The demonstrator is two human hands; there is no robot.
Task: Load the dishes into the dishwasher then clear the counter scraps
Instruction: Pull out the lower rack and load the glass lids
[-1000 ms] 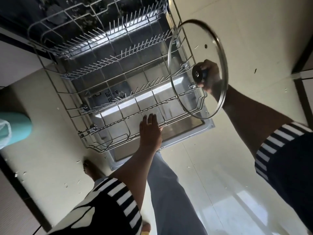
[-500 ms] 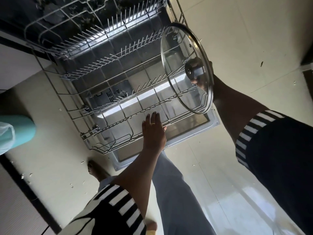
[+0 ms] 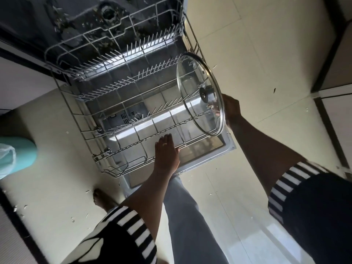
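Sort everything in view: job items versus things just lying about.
Job: glass lid, in right hand; dishwasher rack, left hand on its front rim; open dishwasher door.
Lying about: teal container with plastic bag; scraps on the floor.

My lid [image 3: 194,92] is clear glass, metal-rimmed; the rack [image 3: 122,103] is grey coated wire; the floor tiles [image 3: 257,44] gleam glossy.

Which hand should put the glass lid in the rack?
The right hand. It holds the glass lid by its knob, upright over the right end of the rack. The left hand lies flat on the rack's front rail, carrying nothing.
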